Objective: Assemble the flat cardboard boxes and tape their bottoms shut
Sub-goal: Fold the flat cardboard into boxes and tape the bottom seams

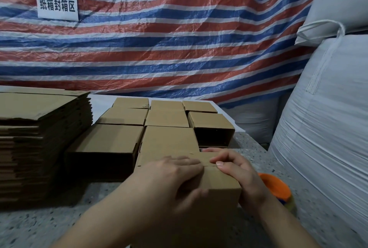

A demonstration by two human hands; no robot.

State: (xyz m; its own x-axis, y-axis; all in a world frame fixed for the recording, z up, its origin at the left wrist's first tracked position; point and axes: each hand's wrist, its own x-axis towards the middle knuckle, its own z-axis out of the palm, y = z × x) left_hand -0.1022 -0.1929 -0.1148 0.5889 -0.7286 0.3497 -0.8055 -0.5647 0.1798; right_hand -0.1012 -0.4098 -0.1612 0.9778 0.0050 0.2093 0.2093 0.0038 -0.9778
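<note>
A small brown cardboard box [215, 184] is held at the near edge of the speckled worktop [49, 223], directly between the hands, its flap seam running left to right. The left hand [173, 176] is laid flat over the top flaps, fingers straight; the right hand [239, 172] is curled round the right end. Both are equally near. An orange tape roll [276, 186] is seen just right.

Right hand [242, 178] hides most of tape dispenser [275, 186].
</note>
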